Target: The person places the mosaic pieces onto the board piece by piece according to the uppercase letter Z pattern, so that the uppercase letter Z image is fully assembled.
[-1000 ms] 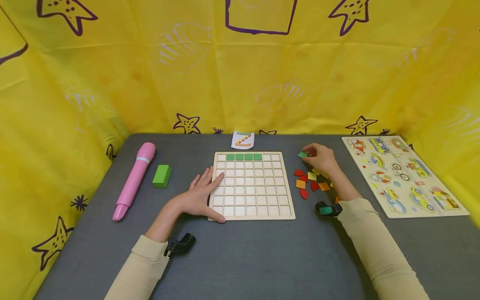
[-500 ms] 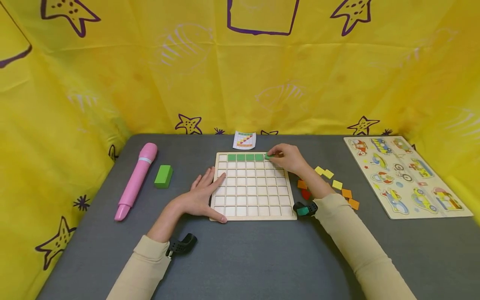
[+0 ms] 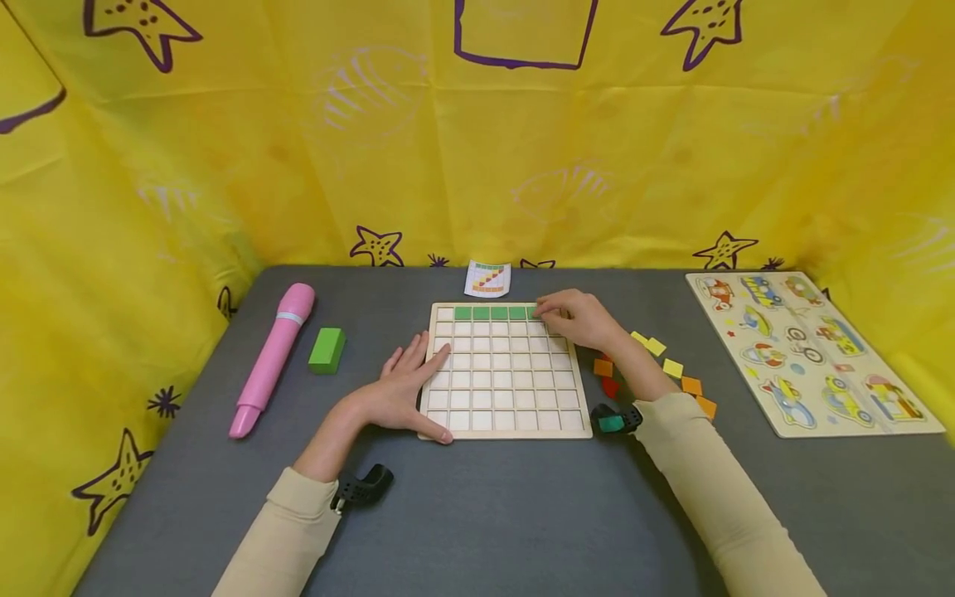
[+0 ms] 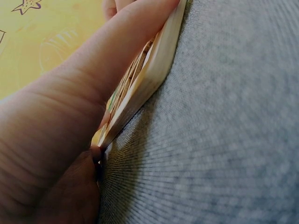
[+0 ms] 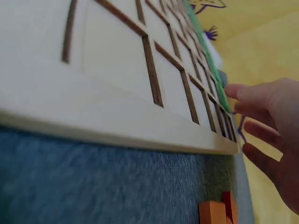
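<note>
A wooden grid board (image 3: 503, 434) lies on the table, with green square tiles (image 3: 491, 313) along its far row. My left hand (image 3: 391, 394) rests spread along the board's left side, its thumb at the near left corner. In the left wrist view the thumb side of that hand (image 4: 93, 60) lies against the board's edge (image 4: 149, 74). My right hand (image 3: 582, 319) is over the far right corner, fingertips touching the rightmost green tile (image 3: 532, 313), which lies in its cell. In the right wrist view its fingers (image 5: 254, 95) reach the green row (image 5: 222, 88).
Right of the board lie loose yellow tiles (image 3: 672, 368), orange tiles (image 3: 691, 386) and red pieces (image 3: 610, 387), partly under the right forearm. A pattern card (image 3: 488, 279) sits behind the board. A picture puzzle (image 3: 813, 356) is at far right; a green block (image 3: 327, 351) and pink microphone (image 3: 272, 361) at left.
My right hand has carried a green tile from the loose pieces leftward to the board's far row, where it now lies in a cell. The left hand has stayed on the board.
</note>
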`<state>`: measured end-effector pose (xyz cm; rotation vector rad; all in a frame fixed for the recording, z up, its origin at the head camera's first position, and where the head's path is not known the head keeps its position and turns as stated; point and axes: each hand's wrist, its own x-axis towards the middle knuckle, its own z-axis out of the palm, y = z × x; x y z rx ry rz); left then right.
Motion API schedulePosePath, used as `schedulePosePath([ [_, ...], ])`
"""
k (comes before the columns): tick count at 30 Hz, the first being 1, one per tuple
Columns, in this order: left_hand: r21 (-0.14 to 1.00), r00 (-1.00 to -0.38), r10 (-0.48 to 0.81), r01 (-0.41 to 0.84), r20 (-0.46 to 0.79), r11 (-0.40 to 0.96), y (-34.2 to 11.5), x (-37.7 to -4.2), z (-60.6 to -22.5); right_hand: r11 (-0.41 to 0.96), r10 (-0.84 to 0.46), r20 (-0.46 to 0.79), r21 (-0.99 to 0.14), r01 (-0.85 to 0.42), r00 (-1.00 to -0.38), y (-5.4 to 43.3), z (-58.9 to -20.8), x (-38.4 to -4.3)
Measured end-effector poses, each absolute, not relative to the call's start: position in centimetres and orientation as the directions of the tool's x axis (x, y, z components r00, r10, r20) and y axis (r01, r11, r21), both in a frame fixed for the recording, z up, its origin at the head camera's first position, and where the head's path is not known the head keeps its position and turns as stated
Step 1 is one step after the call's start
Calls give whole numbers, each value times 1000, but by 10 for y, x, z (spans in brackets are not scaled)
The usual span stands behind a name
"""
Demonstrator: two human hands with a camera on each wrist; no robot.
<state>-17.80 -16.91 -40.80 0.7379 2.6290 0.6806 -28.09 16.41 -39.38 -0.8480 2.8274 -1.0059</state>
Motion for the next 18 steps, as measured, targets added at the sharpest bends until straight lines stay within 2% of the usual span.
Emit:
schedulePosePath([
  [3, 531, -811, 559, 402, -171, 746, -167, -179, -409, 661, -449, 159, -603, -446, -879, 183, -392, -272],
  [6, 534, -813, 559, 404, -164, 743, -166, -179, -410, 701, -410, 105, -599, -387, -906, 206, -389, -262],
  [12, 526, -813, 562, 415, -151, 742, -168, -180, -414, 757, -440, -15, -544, -362, -898, 240, -383, -246],
  [18, 533, -812, 564, 416, -147, 737, -168, -180, -414, 733, -476, 59, -525, -433, -877, 233, -391, -245],
])
